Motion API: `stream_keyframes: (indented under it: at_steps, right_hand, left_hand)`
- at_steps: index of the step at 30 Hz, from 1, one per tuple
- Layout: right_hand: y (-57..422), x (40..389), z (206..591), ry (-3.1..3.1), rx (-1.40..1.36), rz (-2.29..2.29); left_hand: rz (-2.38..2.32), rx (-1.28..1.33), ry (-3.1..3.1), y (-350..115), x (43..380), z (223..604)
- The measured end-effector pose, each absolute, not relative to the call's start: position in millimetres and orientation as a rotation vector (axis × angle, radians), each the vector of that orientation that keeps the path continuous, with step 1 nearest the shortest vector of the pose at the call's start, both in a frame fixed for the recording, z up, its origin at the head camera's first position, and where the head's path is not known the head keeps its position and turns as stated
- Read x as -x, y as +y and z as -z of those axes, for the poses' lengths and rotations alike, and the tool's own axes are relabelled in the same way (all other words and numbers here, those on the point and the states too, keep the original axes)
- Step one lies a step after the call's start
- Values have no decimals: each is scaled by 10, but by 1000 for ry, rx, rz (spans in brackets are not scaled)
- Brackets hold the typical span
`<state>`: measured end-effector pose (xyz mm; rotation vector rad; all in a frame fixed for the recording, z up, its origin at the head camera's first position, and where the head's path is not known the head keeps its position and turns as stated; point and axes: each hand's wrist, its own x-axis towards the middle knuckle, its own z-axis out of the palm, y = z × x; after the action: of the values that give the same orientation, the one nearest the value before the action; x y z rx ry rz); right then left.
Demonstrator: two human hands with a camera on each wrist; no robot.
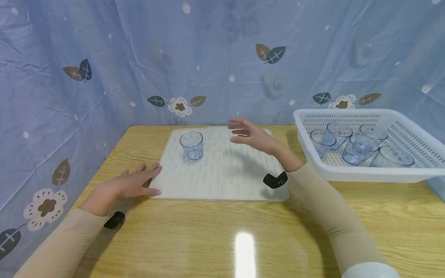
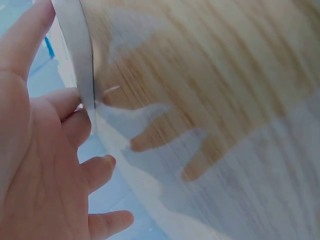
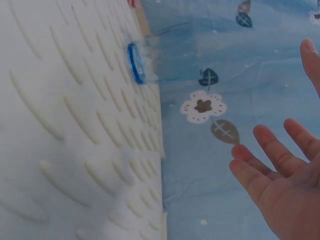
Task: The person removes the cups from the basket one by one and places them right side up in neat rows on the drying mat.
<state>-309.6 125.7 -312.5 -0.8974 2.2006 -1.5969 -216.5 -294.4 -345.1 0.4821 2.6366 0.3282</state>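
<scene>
A clear bluish glass [image 1: 193, 150] stands upright on the back left part of a white ribbed drying mat [image 1: 222, 181]. My left hand [image 1: 133, 182] is at the mat's left edge, fingers spread, with fingertips right at the rim; the left wrist view shows the fingers [image 2: 67, 102] along that edge. Above the mat, to the right of the glass, hovers my right hand [image 1: 255, 137] with its fingers loosely bent and nothing in them. In the right wrist view the glass [image 3: 136, 62] shows beyond the mat's ribs, apart from the hand [image 3: 285, 185].
A white perforated plastic basket [image 1: 368, 173] stands at the right of the wooden table [image 1: 194, 239], holding several similar glasses [image 1: 359, 150]. Behind and to the left hangs a blue patterned cloth [image 1: 222, 50]. Each wrist carries a small black device [image 1: 275, 180].
</scene>
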Motion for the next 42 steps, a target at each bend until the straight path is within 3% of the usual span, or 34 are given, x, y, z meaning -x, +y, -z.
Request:
stream_keyframes:
  at_steps: [20,42]
  right_hand:
    - [1847,2795,2847,2347,968,1512]
    - [2649,2595,2838,2607,855,1454]
  left_hand:
    - [-357,-472,2613,-2956,2194,3448]
    - [-381,-480,2607,-2963,2171,3433]
